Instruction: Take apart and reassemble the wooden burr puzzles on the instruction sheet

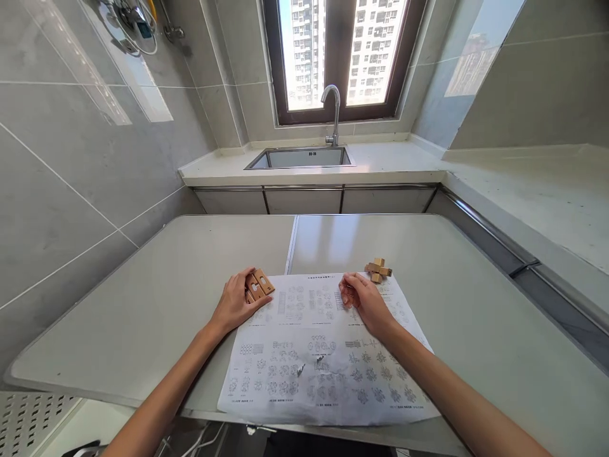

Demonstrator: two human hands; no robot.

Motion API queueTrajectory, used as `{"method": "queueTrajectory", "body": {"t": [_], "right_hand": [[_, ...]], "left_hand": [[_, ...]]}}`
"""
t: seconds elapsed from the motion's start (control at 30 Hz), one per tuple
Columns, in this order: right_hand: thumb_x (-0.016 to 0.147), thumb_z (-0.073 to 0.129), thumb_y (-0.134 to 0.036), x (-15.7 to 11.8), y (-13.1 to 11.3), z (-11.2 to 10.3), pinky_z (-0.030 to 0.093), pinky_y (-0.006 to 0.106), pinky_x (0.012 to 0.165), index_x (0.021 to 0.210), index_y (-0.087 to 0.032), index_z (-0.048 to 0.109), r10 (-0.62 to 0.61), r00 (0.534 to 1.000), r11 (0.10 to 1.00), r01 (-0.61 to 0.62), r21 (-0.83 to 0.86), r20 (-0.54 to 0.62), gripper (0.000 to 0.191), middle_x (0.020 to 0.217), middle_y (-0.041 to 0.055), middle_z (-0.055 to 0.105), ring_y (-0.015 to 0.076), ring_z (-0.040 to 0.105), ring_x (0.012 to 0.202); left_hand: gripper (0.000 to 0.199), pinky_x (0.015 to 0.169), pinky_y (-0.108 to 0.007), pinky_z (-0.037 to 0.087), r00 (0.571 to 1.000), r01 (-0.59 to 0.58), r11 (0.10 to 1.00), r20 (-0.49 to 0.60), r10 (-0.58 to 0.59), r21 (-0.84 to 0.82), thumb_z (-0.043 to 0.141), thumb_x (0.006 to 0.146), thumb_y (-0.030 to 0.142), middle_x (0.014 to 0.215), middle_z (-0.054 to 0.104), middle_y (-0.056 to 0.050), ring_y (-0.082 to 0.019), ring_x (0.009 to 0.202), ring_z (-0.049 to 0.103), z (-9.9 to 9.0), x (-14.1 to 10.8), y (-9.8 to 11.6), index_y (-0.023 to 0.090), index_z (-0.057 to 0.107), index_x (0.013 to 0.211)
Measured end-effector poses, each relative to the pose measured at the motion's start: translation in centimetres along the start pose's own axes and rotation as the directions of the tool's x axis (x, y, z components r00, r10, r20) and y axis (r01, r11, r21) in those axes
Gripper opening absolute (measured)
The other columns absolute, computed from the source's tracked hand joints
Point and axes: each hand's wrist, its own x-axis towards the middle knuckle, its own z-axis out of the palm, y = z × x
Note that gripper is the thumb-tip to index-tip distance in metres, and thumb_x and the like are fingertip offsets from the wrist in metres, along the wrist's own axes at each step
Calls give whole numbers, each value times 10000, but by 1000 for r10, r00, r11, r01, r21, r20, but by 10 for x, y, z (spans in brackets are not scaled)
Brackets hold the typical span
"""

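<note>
A large printed sheet (333,381), covered in small line diagrams, lies on the pale table. At its upper left corner my left hand (236,299) is wrapped round a few flat wooden puzzle pieces (259,285) with cut-outs, thumb on the near side and fingers on the far side. My right hand (361,297) rests over the sheet's upper right part, its fingers curled together. Whether anything sits inside those fingers is hidden. Just beyond it, an interlocked wooden burr puzzle (379,270) stands at the sheet's top right edge.
The table (143,317) has a seam down its far half and rounded corners. Behind it is a counter with a sink (299,158) and tap (336,114) under a window. Another counter (537,190) runs along the right; a tiled wall is on the left. Cables (204,441) hang below the near edge.
</note>
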Motion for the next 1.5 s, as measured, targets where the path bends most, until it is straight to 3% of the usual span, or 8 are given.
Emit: {"method": "queueTrajectory", "body": {"t": [0.5, 0.8, 0.87, 0.97, 1.1, 1.2, 1.33, 1.5], "right_hand": [[887, 739, -553, 1, 2, 0, 420, 239, 528, 777, -196, 594, -19, 997, 988, 31, -154, 80, 402, 712, -24, 618, 101, 506, 561], [911, 704, -571, -2, 9, 1, 440, 273, 577, 830, -208, 592, -26, 985, 942, 82, -325, 172, 388, 714, -20, 635, 122, 525, 554], [932, 688, -515, -5, 10, 3, 470, 292, 622, 866, -211, 615, -69, 979, 897, 146, -417, 194, 319, 748, -8, 645, 147, 565, 614], [930, 686, -386, -9, 11, 5, 541, 367, 820, 1000, -225, 653, -221, 924, 689, 375, -620, 313, 179, 947, 41, 681, 214, 645, 864], [806, 834, -409, -13, 10, 3, 467, 497, 1119, 1381, -272, 560, -227, 811, 455, 578, -677, 540, 652, 1406, 120, 563, 320, 525, 1329], [722, 907, -504, -11, 12, -1, 408, 569, 1174, 1492, -288, 484, -172, 779, 344, 621, -704, 603, 904, 1501, 138, 506, 376, 430, 1430], [727, 917, -465, -8, 12, -3, 403, 582, 1166, 1464, -271, 511, -150, 762, 300, 643, -705, 630, 863, 1433, 132, 593, 372, 491, 1381], [730, 908, -386, -8, 8, -2, 465, 545, 1120, 1399, -240, 558, -175, 813, 358, 578, -733, 555, 769, 1387, 135, 616, 348, 555, 1313]], "left_hand": [[681, 1016, -496, 557, 997, -82, 996, -1, 82, -39, 721, 874, 611, 1300, 646, -121, -328, 1192, 640, -4, -8, 19, 230, 519, 1400], [747, 1031, -486, 561, 951, -248, 948, 139, 278, -199, 816, 829, 527, 1383, 599, -126, -324, 1261, 597, 7, -24, 63, 267, 501, 1455], [779, 1042, -498, 550, 929, -288, 929, 167, 329, -231, 850, 800, 510, 1368, 608, -132, -330, 1258, 593, 13, -21, 76, 263, 504, 1452], [816, 1083, -507, 521, 890, -357, 893, 189, 414, -275, 877, 780, 481, 1379, 620, -124, -326, 1284, 581, 22, -14, 92, 268, 480, 1460], [865, 1175, -567, 427, 880, -423, 876, 126, 458, -230, 866, 783, 514, 1501, 542, -147, -360, 1405, 486, 31, -7, 97, 263, 446, 1496], [851, 1172, -594, 419, 908, -383, 909, 112, 403, -165, 886, 740, 554, 1502, 535, -150, -383, 1416, 459, 31, -7, 87, 254, 512, 1443], [712, 1155, -574, 445, 926, -331, 928, 130, 354, -169, 829, 814, 562, 1451, 590, -127, -351, 1382, 498, 24, -14, 71, 265, 560, 1403], [659, 1186, -574, 429, 926, -303, 932, 168, 337, -200, 782, 888, 455, 1531, 540, -124, -342, 1438, 468, 7, -22, 58, 279, 505, 1459]]}}
